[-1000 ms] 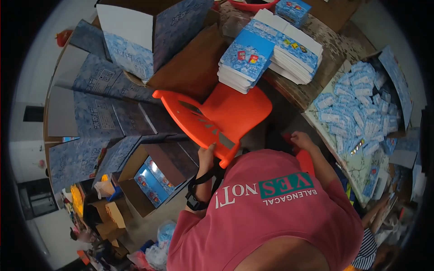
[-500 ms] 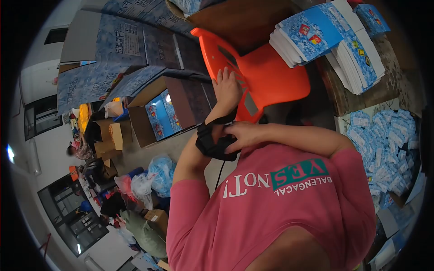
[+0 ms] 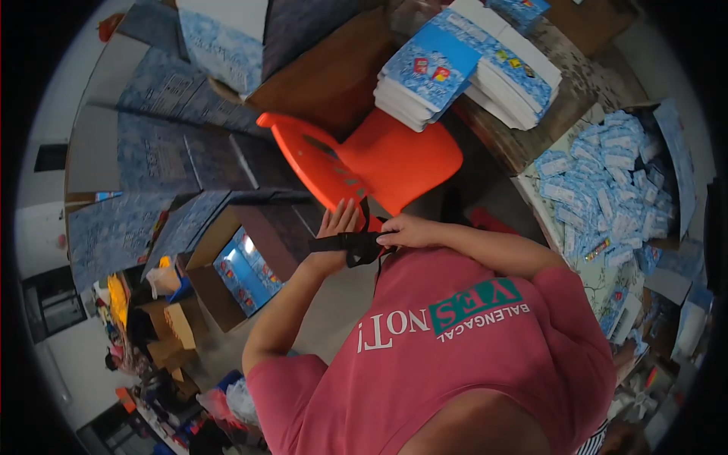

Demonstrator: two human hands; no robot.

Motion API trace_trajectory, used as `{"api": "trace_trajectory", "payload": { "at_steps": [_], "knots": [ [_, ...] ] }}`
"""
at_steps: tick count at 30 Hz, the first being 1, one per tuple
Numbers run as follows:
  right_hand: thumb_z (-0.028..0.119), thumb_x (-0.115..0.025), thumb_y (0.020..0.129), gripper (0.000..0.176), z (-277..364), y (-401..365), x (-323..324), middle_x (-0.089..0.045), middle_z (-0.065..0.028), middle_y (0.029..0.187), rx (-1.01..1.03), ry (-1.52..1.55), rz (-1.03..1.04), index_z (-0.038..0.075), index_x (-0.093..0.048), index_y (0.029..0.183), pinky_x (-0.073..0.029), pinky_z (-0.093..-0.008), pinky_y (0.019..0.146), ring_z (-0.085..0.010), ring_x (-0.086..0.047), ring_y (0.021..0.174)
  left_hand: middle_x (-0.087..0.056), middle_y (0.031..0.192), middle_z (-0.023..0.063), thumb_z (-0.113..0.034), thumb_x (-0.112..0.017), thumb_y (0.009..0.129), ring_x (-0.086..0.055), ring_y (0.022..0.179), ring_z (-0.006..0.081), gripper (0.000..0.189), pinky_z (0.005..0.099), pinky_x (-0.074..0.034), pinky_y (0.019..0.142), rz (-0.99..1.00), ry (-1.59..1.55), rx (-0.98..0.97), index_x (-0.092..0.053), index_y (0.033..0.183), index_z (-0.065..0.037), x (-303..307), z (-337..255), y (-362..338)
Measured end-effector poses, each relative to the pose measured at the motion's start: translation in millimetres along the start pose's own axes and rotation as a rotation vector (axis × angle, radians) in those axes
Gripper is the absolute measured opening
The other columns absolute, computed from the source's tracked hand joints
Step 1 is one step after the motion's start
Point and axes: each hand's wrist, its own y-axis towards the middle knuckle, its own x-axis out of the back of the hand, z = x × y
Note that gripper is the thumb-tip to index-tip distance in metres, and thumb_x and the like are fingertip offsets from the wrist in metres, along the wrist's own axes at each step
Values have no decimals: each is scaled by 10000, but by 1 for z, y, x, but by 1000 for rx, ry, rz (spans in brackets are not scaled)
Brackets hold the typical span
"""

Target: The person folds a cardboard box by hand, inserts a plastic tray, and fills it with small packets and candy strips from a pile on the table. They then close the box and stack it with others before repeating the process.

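A: State of hands?

B: The left hand [image 3: 339, 220] is released, its fingers outstretched beside the backrest of the orange plastic chair [image 3: 409, 163]; whether contact is made cannot be told. By the right hand [image 3: 409, 230], a black strap [image 3: 356, 244] is pinched between thumb and fingers.

A: Position of the strap?

B: It lies across the left wrist, just in front of the shirt's hem. The underside is hidden, so a full wrap cannot be confirmed.

A: How is it best handled?

B: In judgement, the left wrist should be held steady and the fingers relaxed, while the strap is drawn evenly along its length. Twists should be flattened first; a snagged loop is the likely fault. Clearance from the chair is advised.

A: Legible writing?

B: On the pink T-shirt [image 3: 485, 356], "BALENGACAL", "YES" and "NOT!" are read upside down, "YES" on a green panel. Print on the blue-patterned cardboard boxes [image 3: 155, 159] and the stacked blue-and-white cartons [image 3: 428, 76] is too blurred to be transcribed; red and yellow motifs are noted on the latter.
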Motion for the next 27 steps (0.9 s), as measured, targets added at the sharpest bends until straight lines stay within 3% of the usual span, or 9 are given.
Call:
{"api": "trace_trajectory", "payload": {
  "at_steps": [3, 5, 8, 12, 14, 16, 18, 23, 27],
  "knots": [
    [326, -574, 878, 294, -28, 9, 7, -552, 2, 676, -24, -15, -136, 43, -592, 802, -406, -237, 558, -71, -496, 620, -329, 1379, 215, -285, -569, 824, -274, 1302, 364, 575, 444, -280, 1033, 184, -28, -161, -402, 1277, 28, 21, -13, -7],
    [323, -598, 852, 289, -55, 20, 13, -602, -53, 704, 11, 70, -166, 34, -606, 841, -450, -272, 591, -126, -564, 641, -425, 1297, 233, -236, -564, 823, -448, 1166, 371, 522, 388, -383, 960, 599, -335, -13, -426, 1263, 10, 51, -19, 9],
    [275, -583, 863, 245, -52, 7, 24, -604, -109, 786, 100, -453, -344, 35, -598, 911, -458, -327, 648, -192, -584, 710, -546, 1130, 210, -249, -587, 821, -573, 895, 389, 399, 368, -478, 792, 653, -403, -89, -531, 1121, 7, 80, -19, 39],
    [230, -562, 879, 221, -56, -43, 102, -615, -112, 849, 240, -259, -810, 21, -596, 943, -471, -312, 697, -176, -596, 776, -581, 1108, 177, -257, -585, 853, -623, 809, 323, 385, 359, -498, 727, 685, -602, -82, -544, 1147, -12, 128, -14, 113],
    [196, -534, 900, 197, -75, -88, 173, -616, -73, 834, 308, -34, -1238, 10, -592, 934, -469, -277, 686, -130, -578, 767, -558, 1187, 160, -281, -571, 884, -607, 947, 251, 453, 331, -475, 794, 416, -871, 217, -490, 1236, -8, 148, -16, 164],
    [244, -527, 907, 202, -88, -152, 238, -621, -41, 836, 294, 351, -1639, 55, -595, 934, -453, -253, 657, -116, -558, 738, -526, 1248, 126, -285, -562, 895, -509, 1116, 183, 501, 302, -399, 923, 104, -1066, 292, -449, 1275, 22, 133, 2, 224],
    [336, -552, 885, 290, -122, -207, 299, -618, -59, 897, 216, 575, -1781, 65, -585, 981, -454, -260, 669, -133, -563, 752, -492, 1266, 176, -310, -589, 879, -455, 1184, 237, 566, 306, -366, 960, -103, -1140, 271, -414, 1303, 21, 106, 28, 299],
    [396, -515, 889, 351, -203, -219, 386, -605, -70, 960, 35, 1050, -1574, 88, -567, 1050, -456, -292, 713, -157, -568, 823, -402, 1357, 175, -564, -491, 846, -415, 1226, 252, 768, 320, -324, 998, 77, -1065, 548, -369, 1339, 11, 79, 61, 479],
    [526, -380, 913, 504, -178, -183, 412, -566, -47, 1150, -40, 1272, -1407, 121, -538, 1167, -414, -378, 870, -210, -546, 986, -409, 1350, 182, -654, -450, 809, -419, 1222, 272, 848, 339, -320, 1001, 139, -1080, 662, -367, 1346, -2, 63, 65, 549]
  ]
}}
